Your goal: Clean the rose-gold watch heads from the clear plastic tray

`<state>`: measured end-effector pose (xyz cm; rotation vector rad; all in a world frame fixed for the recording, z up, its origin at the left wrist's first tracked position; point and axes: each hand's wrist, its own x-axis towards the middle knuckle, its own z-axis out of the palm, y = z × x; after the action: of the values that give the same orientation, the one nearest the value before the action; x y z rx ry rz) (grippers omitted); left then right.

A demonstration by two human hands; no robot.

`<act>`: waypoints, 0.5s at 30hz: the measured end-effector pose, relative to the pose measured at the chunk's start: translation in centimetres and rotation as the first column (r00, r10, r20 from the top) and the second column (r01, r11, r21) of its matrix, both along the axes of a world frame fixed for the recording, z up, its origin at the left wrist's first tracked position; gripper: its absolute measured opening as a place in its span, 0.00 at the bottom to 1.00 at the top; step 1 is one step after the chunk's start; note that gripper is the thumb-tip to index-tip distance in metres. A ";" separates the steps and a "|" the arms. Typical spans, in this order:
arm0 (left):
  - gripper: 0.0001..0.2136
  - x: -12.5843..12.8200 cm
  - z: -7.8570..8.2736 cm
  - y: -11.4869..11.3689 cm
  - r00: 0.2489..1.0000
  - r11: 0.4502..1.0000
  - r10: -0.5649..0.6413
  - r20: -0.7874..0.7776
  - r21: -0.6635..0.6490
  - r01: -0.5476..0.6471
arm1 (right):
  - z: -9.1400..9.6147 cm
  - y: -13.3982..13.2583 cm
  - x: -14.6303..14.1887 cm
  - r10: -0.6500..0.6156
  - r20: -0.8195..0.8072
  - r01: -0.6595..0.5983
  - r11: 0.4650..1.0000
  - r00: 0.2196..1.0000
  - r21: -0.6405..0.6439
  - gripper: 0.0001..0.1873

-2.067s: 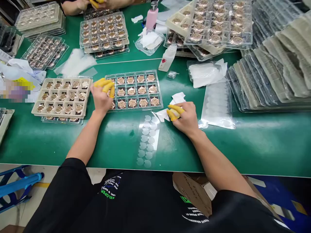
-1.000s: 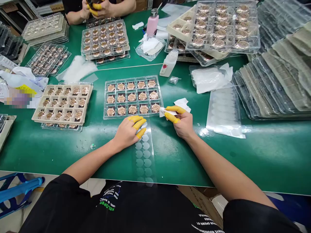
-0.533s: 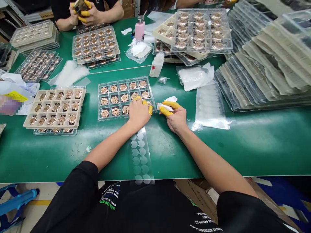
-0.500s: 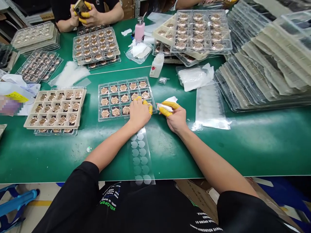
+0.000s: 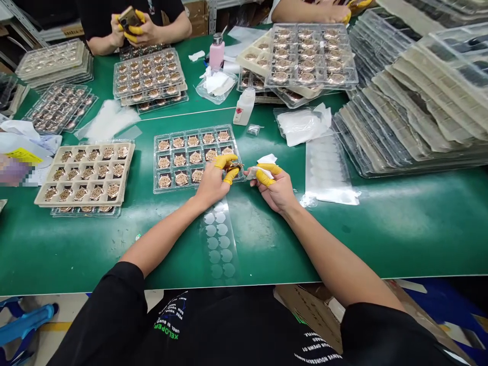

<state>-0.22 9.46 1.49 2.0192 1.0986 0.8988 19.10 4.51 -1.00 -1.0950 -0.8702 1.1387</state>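
Note:
My left hand [image 5: 215, 179], with yellow finger cots, pinches a copper-coloured round part [image 5: 234, 166] just lifted off the near right corner of the clear tray [image 5: 156, 171] of like parts. My right hand [image 5: 275, 186], also with yellow finger cots, grips a folded white wipe [image 5: 263, 166] a few centimetres to the right of that part. A clear strip of round stickers [image 5: 219, 241] lies on the green table [image 5: 400, 223] under my left wrist.
A beige tray of parts [image 5: 125, 168] sits to the left. White bottle [image 5: 244, 106], pink bottle [image 5: 216, 52], bagged wipes [image 5: 303, 124] and stacked trays [image 5: 412, 117] lie beyond and right. Another person's hands [image 5: 131, 28] hold a part at the far edge.
My left hand moved from the sticker strip up to the clear tray, closed on a copper part and lifted it toward the wipe. My right hand stayed nearly still.

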 end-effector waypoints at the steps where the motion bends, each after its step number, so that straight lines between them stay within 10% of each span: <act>1: 0.16 -0.6 -0.2 -0.7 0.985 0.994 -0.041 0.170 -0.094 0.058 | 0.0 -0.1 0.1 -0.001 0.008 0.001 1.000 1.000 -0.015 0.29; 7: 0.33 -4.6 -1.8 -3.8 0.830 0.722 0.073 0.553 -0.603 0.339 | -0.1 -0.5 0.0 0.025 0.022 -0.022 0.995 0.999 -0.099 0.29; 15: 0.36 -5.0 -2.0 -3.2 0.845 0.686 0.166 0.508 -0.675 0.271 | 1.2 -0.6 -0.6 0.131 0.085 -0.125 0.990 0.988 -0.068 0.27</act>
<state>-5.21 6.25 -0.50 1.0230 0.8592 0.7484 18.52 3.87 0.23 -1.1616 -0.9922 1.2378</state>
